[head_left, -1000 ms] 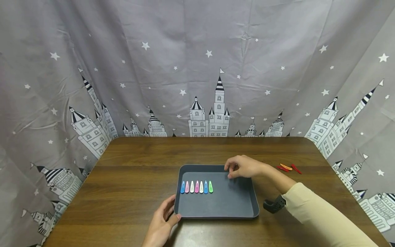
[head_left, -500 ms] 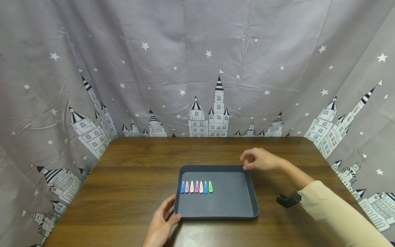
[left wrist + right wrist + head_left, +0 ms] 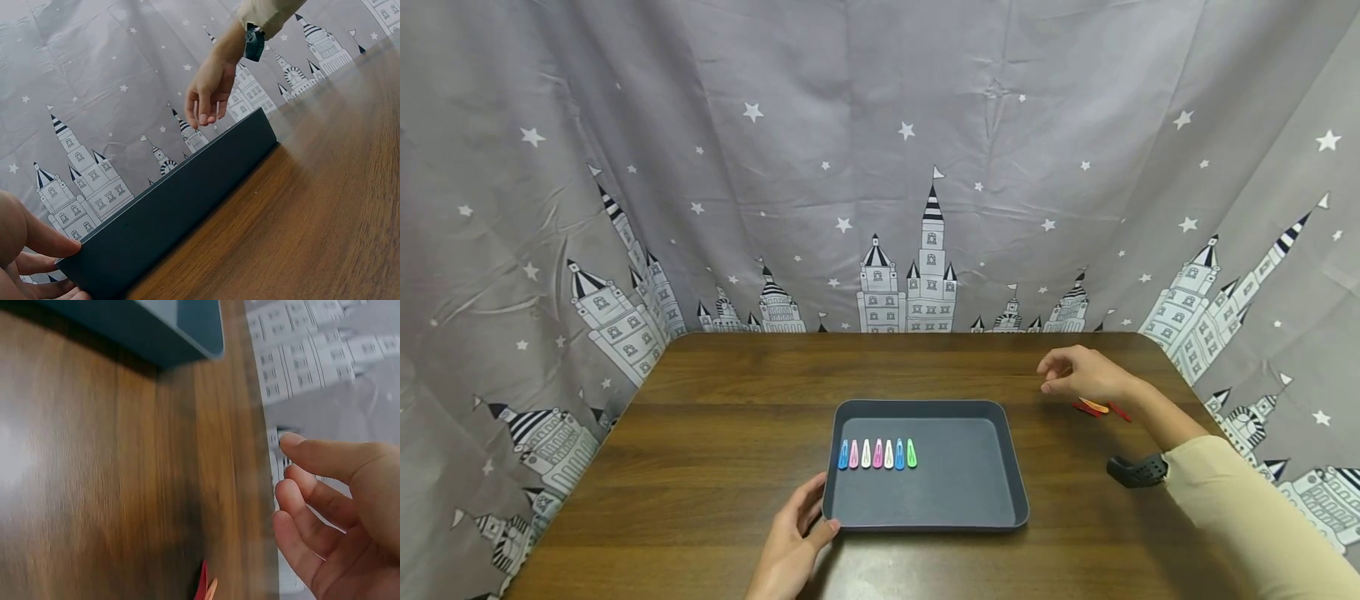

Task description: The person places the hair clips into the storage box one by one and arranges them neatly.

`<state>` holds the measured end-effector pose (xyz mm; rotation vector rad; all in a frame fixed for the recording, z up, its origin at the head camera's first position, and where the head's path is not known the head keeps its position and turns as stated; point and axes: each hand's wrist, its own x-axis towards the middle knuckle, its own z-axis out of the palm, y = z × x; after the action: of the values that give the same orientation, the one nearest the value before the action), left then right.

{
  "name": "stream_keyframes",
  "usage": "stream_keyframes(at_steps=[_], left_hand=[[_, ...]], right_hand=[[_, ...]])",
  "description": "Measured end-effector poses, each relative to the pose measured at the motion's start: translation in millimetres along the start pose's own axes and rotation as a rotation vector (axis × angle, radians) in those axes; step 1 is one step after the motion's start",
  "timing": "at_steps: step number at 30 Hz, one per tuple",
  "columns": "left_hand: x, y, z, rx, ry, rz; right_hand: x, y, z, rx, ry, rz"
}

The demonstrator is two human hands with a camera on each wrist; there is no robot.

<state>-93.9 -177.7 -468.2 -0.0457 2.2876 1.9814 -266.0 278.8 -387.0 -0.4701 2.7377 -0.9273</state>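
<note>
A row of several snap hair clips (image 3: 877, 454) in blue, pink, white and green lies in the left half of a dark grey tray (image 3: 955, 500). My left hand (image 3: 793, 533) holds the tray's near left corner, its thumb at the rim and fingers along the left side; the left wrist view shows the thumb (image 3: 56, 240) against the corner. Beyond the tray's far right corner, my right hand (image 3: 1090, 373) hovers over the table with fingers loosely bent and nothing between them. Close under it lie red hair clips (image 3: 1120, 412) and an orange hair clip (image 3: 1094, 407).
The brown wooden table (image 3: 722, 433) reaches back to a grey curtain (image 3: 820, 167) printed with castles and stars. On the right wrist sits a black strap device (image 3: 1138, 472), below a beige sleeve (image 3: 1247, 508).
My right hand has moved from above the tray to the right, out past its far right corner and over by the loose clips. The left hand and the tray have stayed put.
</note>
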Motion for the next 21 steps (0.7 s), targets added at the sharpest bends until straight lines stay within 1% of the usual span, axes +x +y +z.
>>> stream_keyframes(at_steps=[5, 10, 17, 21], left_hand=[[0.6, 0.3, -1.2, 0.005, 0.006, -0.015], [0.4, -0.8, -1.2, -0.008, 0.004, -0.015], [1.1, -0.6, -1.8, -0.01, 0.006, -0.023], [1.1, -0.4, -1.2, -0.019, -0.005, -0.019]], right_hand=[[-9.2, 19, -8, 0.014, 0.04, 0.067], [-17.9, 40, -13, 0.032, 0.077, 0.109], [-31.5, 67, -12, 0.067, 0.135, 0.146], [-41.3, 86, -10, 0.047, 0.171, 0.195]])
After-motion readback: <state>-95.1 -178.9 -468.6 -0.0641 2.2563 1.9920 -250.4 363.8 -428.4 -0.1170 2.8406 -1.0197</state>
